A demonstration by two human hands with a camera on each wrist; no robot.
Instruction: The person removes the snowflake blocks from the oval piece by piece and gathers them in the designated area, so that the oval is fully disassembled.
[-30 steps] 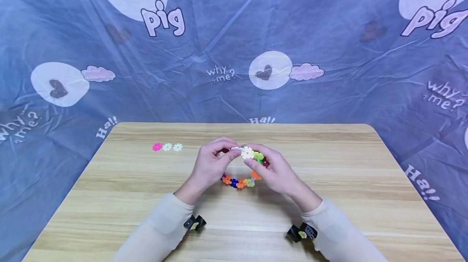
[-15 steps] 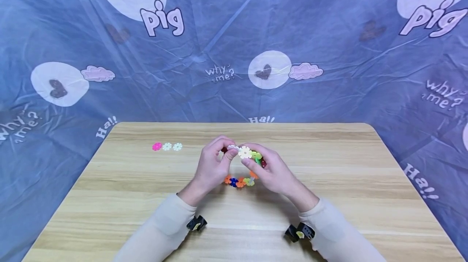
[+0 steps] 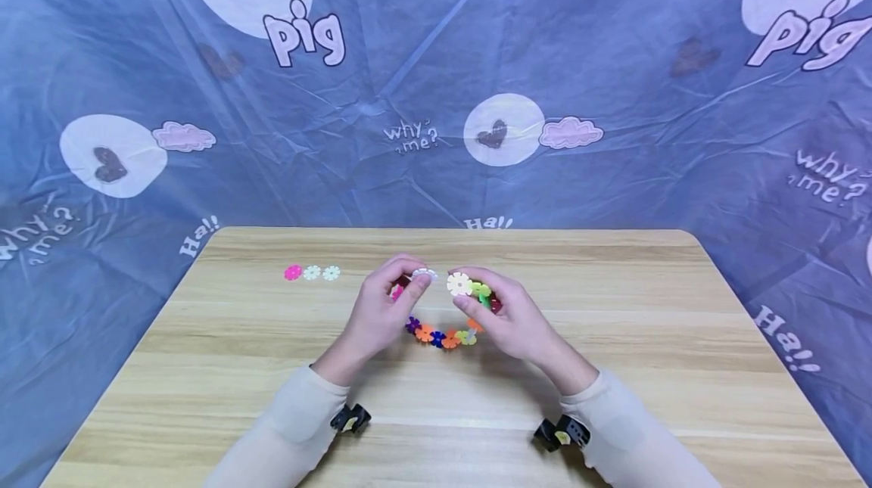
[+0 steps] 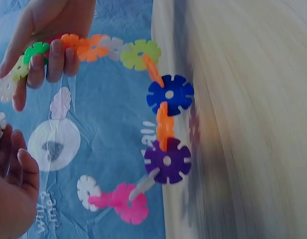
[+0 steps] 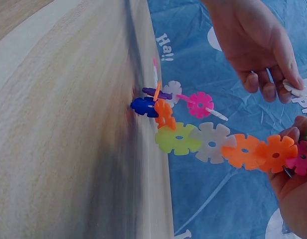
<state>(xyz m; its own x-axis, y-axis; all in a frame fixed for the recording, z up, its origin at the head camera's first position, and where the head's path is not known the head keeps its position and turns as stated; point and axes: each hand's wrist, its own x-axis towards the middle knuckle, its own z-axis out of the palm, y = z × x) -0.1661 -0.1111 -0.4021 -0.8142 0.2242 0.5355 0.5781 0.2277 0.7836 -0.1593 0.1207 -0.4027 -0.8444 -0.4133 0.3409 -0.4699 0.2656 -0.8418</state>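
Observation:
My left hand (image 3: pixel 383 306) pinches a white flower-shaped disc (image 3: pixel 425 274), tilted nearly edge-on, between thumb and fingers. Across a small gap, my right hand (image 3: pixel 507 314) grips one end of a chain of interlocking plastic flower discs, with a cream disc (image 3: pixel 459 284) at its thumb tip. The chain hangs in a curve below both hands, through a yellow-green disc (image 4: pixel 140 54), a blue disc (image 4: pixel 170 94) and a purple disc (image 4: pixel 168 161). Its other end, with a pink disc (image 4: pixel 131 203) and a white end disc (image 4: pixel 88 192), dangles apart from my left fingers. My right fingers cover part of the chain.
On the wooden table (image 3: pixel 204 367), at the back left, a loose pink disc (image 3: pixel 293 272) and two pale discs (image 3: pixel 322 273) lie in a row. A blue printed cloth (image 3: pixel 381 57) hangs behind the table's far edge.
My left hand has drawn left with its white disc, opening a gap to the cream disc in my right hand. More of the chain's purple and pink discs shows. The right hand stays nearly still.

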